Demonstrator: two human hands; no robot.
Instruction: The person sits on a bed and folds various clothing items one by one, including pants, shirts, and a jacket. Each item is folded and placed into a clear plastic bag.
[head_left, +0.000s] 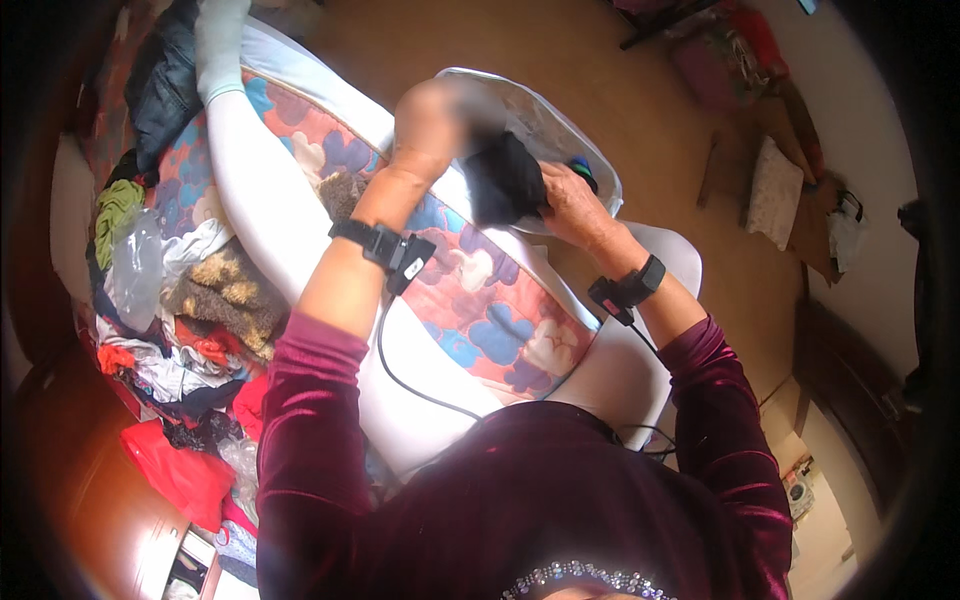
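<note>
Black cloth (504, 180) is bunched between my two hands, over the near side of a clear plastic bag or container with a pale rim (551, 105). My right hand (574, 202) grips the cloth's right edge. My left hand (429, 124) is at its upper left, its fingers partly blurred, so its hold cannot be made out. A small blue and green item (582, 171) shows inside the clear container, just beyond my right hand. Both wrists wear black straps with cabled modules.
My legs in white rest on and beside a floral-patterned mattress (502, 330). Piled clothes (180, 367), a brown fuzzy item (225, 300) and a red bag (176, 472) lie at the left. Dark denim (169, 90) is at upper left. Cardboard (810, 217) stands on the right.
</note>
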